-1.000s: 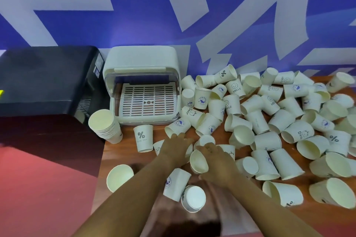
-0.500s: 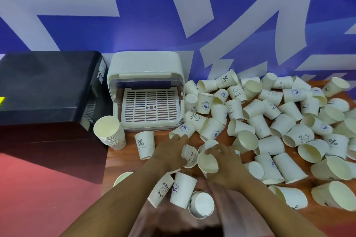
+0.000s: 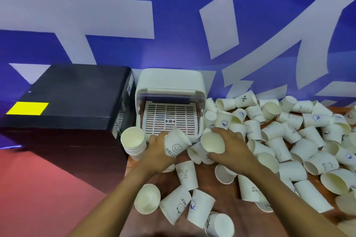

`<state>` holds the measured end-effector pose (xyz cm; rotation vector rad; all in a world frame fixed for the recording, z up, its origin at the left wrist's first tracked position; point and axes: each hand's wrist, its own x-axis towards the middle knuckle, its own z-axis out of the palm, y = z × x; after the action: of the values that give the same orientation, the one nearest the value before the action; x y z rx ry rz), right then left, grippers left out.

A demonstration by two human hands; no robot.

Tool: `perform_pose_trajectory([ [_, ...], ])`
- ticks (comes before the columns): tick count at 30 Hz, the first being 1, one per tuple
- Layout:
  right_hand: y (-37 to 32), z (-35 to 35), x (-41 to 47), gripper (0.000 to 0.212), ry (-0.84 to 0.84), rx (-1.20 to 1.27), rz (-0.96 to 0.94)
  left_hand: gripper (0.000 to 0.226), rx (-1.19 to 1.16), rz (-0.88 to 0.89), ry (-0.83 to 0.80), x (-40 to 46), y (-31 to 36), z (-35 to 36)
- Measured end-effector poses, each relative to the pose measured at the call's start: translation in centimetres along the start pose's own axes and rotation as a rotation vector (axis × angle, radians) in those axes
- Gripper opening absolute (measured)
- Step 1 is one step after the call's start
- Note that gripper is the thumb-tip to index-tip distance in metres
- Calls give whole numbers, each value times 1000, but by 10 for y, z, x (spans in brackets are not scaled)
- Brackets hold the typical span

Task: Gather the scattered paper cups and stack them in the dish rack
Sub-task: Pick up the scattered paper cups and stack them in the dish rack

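From the head camera, the left hand (image 3: 157, 150) grips a "HELLO" smiley paper cup (image 3: 176, 144) just in front of the open dish rack (image 3: 169, 102). The right hand (image 3: 229, 146) clasps an open-mouthed cup (image 3: 212, 143) beside it. A nested cup stack (image 3: 133, 143) stands left of the rack; loose cups (image 3: 289, 140) litter the wooden table (image 3: 231, 217).
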<state>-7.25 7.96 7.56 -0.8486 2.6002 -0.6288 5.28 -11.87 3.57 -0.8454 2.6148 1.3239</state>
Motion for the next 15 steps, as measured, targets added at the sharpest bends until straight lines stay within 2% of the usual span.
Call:
perform_pose_trajectory([
  [2,-9,2,7,77,-3,11,1,71,-40,-32,9,3,-3,-8],
  [5,-20,6,17,79,-19,-1,-11,68,-263,-70,17,9,-7,-16],
  [12,-44,14,42,80,-34,-28,-56,77,-568,-27,97,21,2,-24],
  [14,-49,15,50,81,-25,-30,-69,82,-571,-31,143,25,6,-27],
  [15,-51,15,53,82,-20,-26,-72,83,-500,-31,167,28,8,-29],
])
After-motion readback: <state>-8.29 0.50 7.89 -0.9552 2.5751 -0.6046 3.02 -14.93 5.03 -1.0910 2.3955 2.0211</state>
